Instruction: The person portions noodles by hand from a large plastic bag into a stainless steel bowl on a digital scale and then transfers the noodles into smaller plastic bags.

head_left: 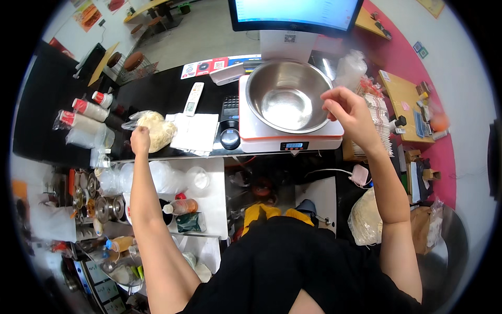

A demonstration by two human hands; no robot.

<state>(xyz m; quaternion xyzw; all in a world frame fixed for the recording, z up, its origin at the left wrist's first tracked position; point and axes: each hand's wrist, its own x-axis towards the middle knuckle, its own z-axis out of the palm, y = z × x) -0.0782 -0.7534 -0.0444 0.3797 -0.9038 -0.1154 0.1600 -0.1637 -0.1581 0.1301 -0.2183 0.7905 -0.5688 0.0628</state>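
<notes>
A clear plastic bag with a pale yellowish clump, perhaps noodles or dough, lies on the black counter at the left. My left hand is closed on the near side of this bag. A wide steel bowl, bare inside, sits on a white and orange digital scale with a lit display. Beside the bowl's right rim hovers my right hand, its fingers loosely bent and apart, with nothing visible in them. Whether a fingertip touches the rim I cannot tell.
White napkins, a white remote control and a black calculator lie between bag and scale. Stacked cups stand far left. A monitor rises behind the bowl. Shelves below hold bottles and a clear tub.
</notes>
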